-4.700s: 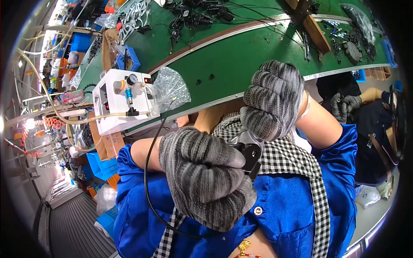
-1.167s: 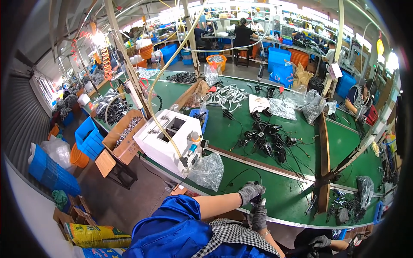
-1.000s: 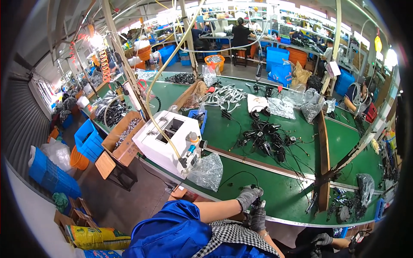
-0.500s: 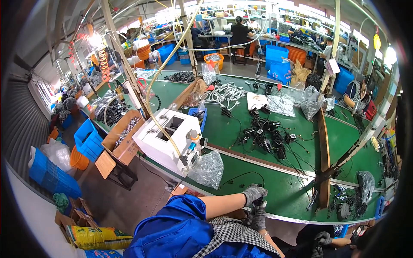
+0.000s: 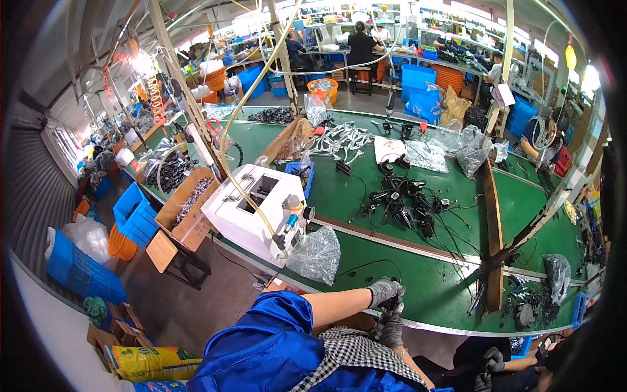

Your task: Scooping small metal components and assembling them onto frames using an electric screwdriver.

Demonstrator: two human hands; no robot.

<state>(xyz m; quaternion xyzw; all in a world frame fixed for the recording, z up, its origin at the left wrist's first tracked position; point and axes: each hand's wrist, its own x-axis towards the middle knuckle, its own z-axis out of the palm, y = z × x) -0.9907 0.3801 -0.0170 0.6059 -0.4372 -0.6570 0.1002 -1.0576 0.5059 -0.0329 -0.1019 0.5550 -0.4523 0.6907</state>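
Observation:
My left hand point(image 5: 384, 293), in a grey knit glove, is closed at the near edge of the green worktable point(image 5: 424, 307). Just below it, and touching it, is my right hand point(image 5: 392, 331), gloved the same and closed too. Between the fingers shows a small black part point(image 5: 390, 304), mostly hidden by the gloves. A thin black cable point(image 5: 366, 264) arcs over the tabletop and runs in behind my left hand. Farther off lies a tangled pile of black cabled parts point(image 5: 408, 202).
A white machine point(image 5: 245, 209) with a clear bag point(image 5: 315, 255) of small parts stands left. A wooden divider point(image 5: 493, 228) crosses the table at right. At lower right are a co-worker's gloved hands point(image 5: 493, 361). Silvery curved parts point(image 5: 336, 140) lie at the back.
My hands stay together at the table edge, with only a slight shift of the fingers. The view has moved a little.

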